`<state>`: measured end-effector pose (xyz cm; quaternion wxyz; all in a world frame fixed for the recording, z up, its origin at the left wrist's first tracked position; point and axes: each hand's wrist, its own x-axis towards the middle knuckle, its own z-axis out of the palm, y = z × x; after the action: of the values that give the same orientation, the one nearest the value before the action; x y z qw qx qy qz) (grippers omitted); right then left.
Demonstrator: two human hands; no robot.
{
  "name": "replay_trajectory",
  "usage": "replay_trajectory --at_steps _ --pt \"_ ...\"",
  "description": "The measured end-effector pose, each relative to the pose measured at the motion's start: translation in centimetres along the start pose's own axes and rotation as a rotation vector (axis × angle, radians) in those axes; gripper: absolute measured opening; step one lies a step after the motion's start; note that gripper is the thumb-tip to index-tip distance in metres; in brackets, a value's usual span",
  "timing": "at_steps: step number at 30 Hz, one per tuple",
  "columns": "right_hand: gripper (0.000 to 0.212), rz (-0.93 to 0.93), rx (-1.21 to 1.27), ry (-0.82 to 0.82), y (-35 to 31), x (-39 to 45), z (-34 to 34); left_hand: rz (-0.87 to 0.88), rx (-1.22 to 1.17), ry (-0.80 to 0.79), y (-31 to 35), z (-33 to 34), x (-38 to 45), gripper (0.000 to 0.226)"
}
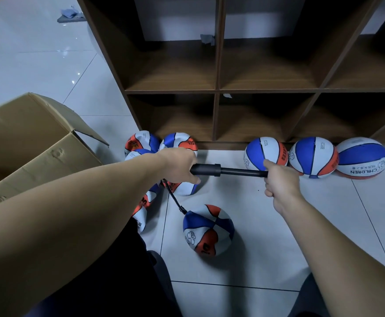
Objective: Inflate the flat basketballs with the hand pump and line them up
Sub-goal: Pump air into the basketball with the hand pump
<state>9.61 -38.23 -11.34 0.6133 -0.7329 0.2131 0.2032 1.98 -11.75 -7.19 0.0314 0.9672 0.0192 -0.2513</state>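
Two hands work the pump (228, 170): left hand (180, 165) clamped on the barrel, right hand (278, 179) gripping the drawn-out handle, feeding the soft ball (207, 229) at frame centre.

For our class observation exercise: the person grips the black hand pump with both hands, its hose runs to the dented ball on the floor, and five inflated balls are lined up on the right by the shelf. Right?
Not quite. The head view shows three round blue, white and orange basketballs lined up there, not five. The rest holds: left hand and right hand grip the black hand pump, hose to the dented ball.
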Motion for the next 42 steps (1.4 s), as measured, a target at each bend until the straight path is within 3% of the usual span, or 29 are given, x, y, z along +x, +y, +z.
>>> replay_trajectory --at_steps 2,7,11,22,30,38,42 --pt "0.026 -0.011 -0.007 -0.02 0.3 -0.2 0.3 0.003 0.027 0.009 0.4 0.2 0.2 0.041" --pt "0.044 -0.126 -0.119 0.028 1.9 -1.0 2.6 0.034 0.09 0.076 1.3 0.2 0.0 0.037" --pt "0.038 -0.15 -0.117 0.009 1.9 -2.2 4.4 0.032 0.087 0.118 2.1 0.5 -0.1 0.031" --pt "0.031 -0.259 -0.189 -0.06 1.1 -3.6 6.3 0.021 0.055 0.191 4.1 -0.3 -0.4 0.043" --pt "0.023 -0.154 -0.14 -0.133 1.2 -3.2 5.4 0.051 0.071 0.169 3.7 -0.2 -0.3 0.042" --pt "0.029 -0.022 -0.084 -0.047 1.6 0.9 -0.2 0.009 0.045 0.086 0.5 0.0 -0.1 0.035" --pt "0.012 0.002 -0.074 -0.139 1.4 1.6 -1.1 -0.009 0.034 0.059 -0.1 0.6 -0.1 0.033"
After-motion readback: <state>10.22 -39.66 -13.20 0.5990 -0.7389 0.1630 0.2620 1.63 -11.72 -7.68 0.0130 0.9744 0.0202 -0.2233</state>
